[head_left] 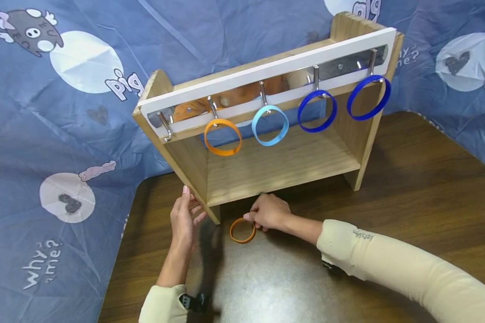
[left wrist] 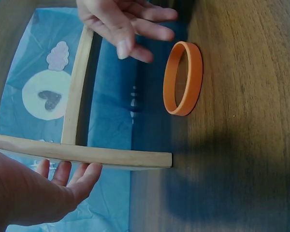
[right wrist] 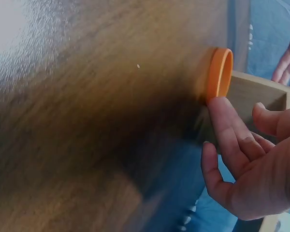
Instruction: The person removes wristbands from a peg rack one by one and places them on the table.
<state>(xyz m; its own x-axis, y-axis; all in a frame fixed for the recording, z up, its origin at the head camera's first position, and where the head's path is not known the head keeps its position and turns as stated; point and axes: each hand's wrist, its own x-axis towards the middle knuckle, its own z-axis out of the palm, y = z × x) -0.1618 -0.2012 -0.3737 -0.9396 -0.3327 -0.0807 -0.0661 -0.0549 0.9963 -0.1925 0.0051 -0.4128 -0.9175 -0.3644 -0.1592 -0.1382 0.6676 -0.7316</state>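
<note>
An orange wristband stands out on the table in front of a wooden shelf rack. My right hand is beside it; in the right wrist view the index fingertip meets the band, while the thumb stays apart. My left hand rests against the rack's left side panel, its fingertips touching the outer face and its thumb near the front edge. Hooks along the rack's top rail carry an orange band, a light blue band and two dark blue bands. The leftmost hook is bare.
The rack stands on a dark wood-grain table. Behind and left hangs a blue printed cloth. Light glares off the table's front part.
</note>
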